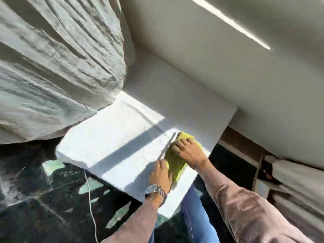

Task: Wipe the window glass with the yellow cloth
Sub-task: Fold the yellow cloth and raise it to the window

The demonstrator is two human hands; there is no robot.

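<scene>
The yellow cloth (175,162) lies bunched in a long strip on a sunlit white ledge (112,134), near the ledge's right end. My left hand (162,174), with a metal watch on its wrist, grips the cloth's near end. At the far end my right hand (190,152) presses down with curled fingers. Both forearms are in brownish sleeves. No window glass shows clearly; a pale curtain (57,64) covers the upper left.
A white wall (219,71) rises behind and to the right of the ledge. The dark patterned floor (43,199) lies below, with a thin white cable (90,195) hanging across it. My blue jeans (194,216) show between the arms. Pale fabric (296,183) sits at right.
</scene>
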